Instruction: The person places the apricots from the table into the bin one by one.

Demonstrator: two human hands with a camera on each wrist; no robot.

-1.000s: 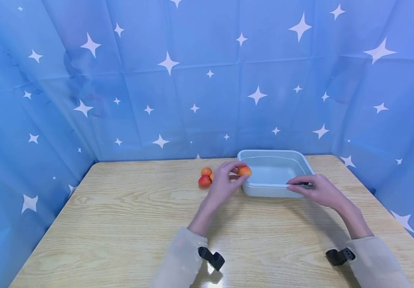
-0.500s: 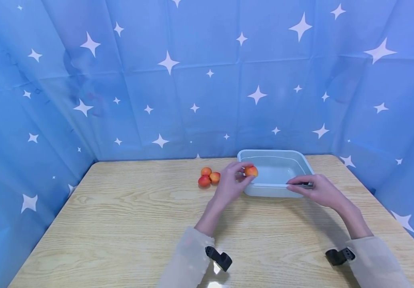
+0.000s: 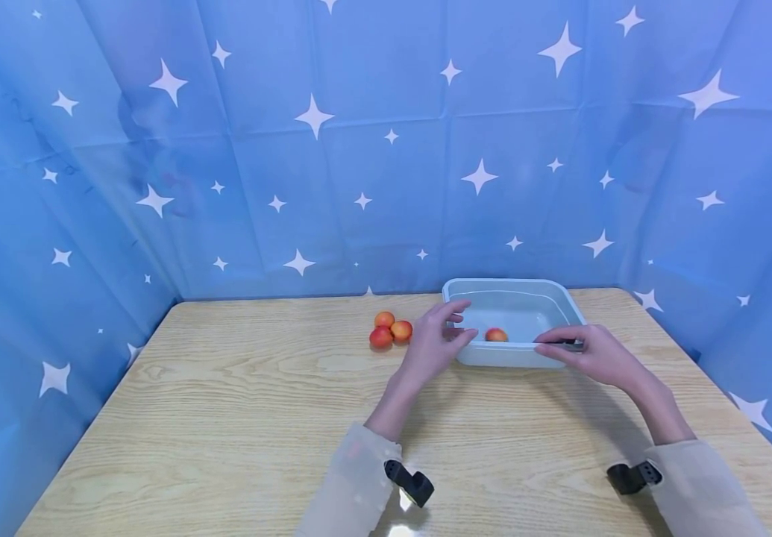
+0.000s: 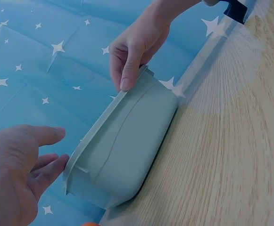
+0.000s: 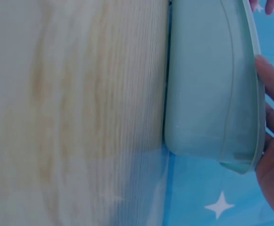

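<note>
A small red-orange fruit (image 3: 496, 335), like an apricot, lies inside the pale blue-green plastic basin (image 3: 513, 356), near its front wall. My left hand (image 3: 429, 344) is at the basin's left end, thumb and fingers spread apart and holding nothing. In the left wrist view, the fingers of that hand (image 4: 14, 172) come right up to the rim of the basin (image 4: 132, 136). My right hand (image 3: 594, 354) pinches the rim at the front right corner, thumb outside and fingers inside. To the left, three similar fruits (image 3: 381, 338) lie in a tight cluster on the table.
The wooden table (image 3: 238, 418) runs back to a blue curtain (image 3: 386, 171) with white stars, close behind the basin. Black wrist cameras (image 3: 409, 482) sit on both sleeves.
My left hand has moved right over the basin's left end and let go of the fruit, which has dropped inside. My right hand stays on the rim.
</note>
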